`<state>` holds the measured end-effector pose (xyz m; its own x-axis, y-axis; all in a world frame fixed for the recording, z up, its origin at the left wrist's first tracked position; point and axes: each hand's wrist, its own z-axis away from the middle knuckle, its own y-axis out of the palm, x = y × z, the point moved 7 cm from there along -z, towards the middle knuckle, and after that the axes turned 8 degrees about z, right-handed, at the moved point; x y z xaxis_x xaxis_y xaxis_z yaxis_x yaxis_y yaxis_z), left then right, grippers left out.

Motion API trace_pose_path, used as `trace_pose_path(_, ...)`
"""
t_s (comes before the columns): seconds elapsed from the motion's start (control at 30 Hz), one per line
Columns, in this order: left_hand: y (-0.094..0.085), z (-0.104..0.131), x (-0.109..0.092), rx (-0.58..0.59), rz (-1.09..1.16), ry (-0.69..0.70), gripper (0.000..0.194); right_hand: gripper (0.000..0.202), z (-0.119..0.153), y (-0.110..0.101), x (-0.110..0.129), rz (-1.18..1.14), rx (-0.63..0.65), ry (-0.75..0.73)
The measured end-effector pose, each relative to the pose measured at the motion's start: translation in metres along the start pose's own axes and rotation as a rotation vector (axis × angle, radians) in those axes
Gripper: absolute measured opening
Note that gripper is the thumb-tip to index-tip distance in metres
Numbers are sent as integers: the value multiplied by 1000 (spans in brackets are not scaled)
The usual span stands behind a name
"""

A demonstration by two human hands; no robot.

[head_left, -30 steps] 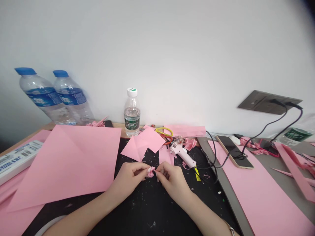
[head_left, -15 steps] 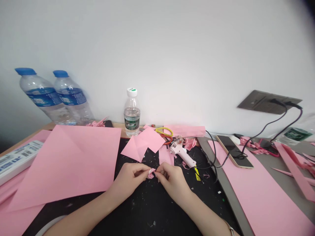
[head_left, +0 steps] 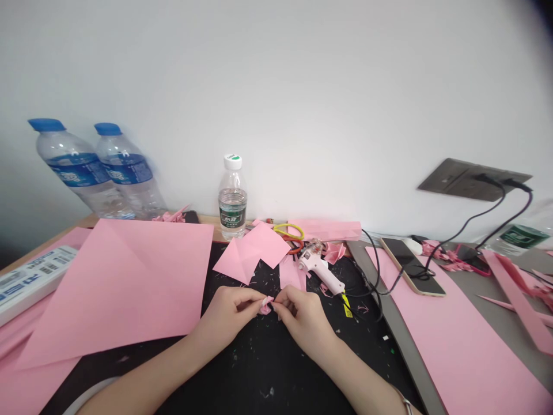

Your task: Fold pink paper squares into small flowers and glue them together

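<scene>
Pinching a small, curled pink paper piece (head_left: 265,308) between left hand (head_left: 228,310) and right hand (head_left: 303,313). Facing, toward eleven o'clock, a green-labelled bottle (head_left: 233,202) holding clear liquid.

pink piece (head_left: 265,306) partly hidden by hands (head_left: 305,317), white box (head_left: 37,279) cut off left

Craft desk (head_left: 233,374), glue gun (head_left: 322,272), paper sheets (head_left: 151,276)
</scene>
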<state>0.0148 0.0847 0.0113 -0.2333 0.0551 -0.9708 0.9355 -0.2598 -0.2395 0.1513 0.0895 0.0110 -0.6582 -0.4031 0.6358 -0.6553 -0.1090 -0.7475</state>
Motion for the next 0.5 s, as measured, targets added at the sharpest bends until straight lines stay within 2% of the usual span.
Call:
trace_pose_path(0.27, 0, 0, 0, -1, 10, -14, 22, 11, 1, 0, 1, -17, -3, 4)
trace_pose_path(0.5, -1, -2, 7, -35, 101, -85, 21, 10, -1, 0, -1, -34, -11, -2)
